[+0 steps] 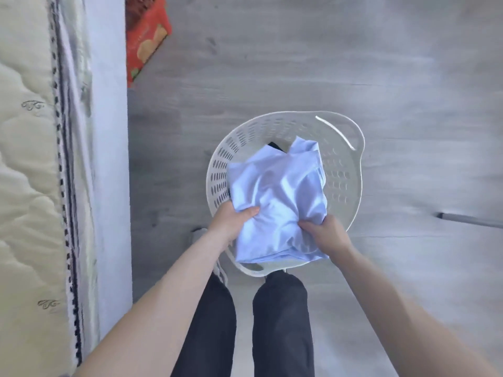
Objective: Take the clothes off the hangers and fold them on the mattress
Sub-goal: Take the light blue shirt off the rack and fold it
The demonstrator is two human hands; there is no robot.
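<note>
Left of the white laundry basket (pixel 356 170), running the whole height of the view, lies the mattress (pixel 24 186). Its quilted top is on show, and its piped edge and pale side panel face the basket across a strip of grey wood floor (pixel 299 63). The basket stands on that floor just ahead of the person's dark-trousered legs (pixel 280 322). Over the basket's mouth, covering its near-left part, is a light-blue garment (pixel 280 191), off any hanger and folded into a loose, puffy packet. The left hand (pixel 231 221) grips the packet's left edge, thumb laid on top and fingers hidden beneath. The right hand (pixel 326 232) pinches the near-right corner, fingers curled into the folds. Whether the packet rests on what is in the basket or hangs just above it, I cannot tell. A scrap of dark cloth (pixel 276 146) peeks out past the packet's far edge, inside the basket. The step looks to be setting the folded piece down into the basket. To do it well, keep both grips level so the layers do not slide apart, lower it flat and centred, then slip the fingers out sideways rather than upward. Room is generous, with open floor beyond and to the right of the basket. Only a thin grey bar (pixel 468 219) lies well off to the basket's right, and a red box (pixel 147 36) sits far beyond it to the left, against the mattress side.
</note>
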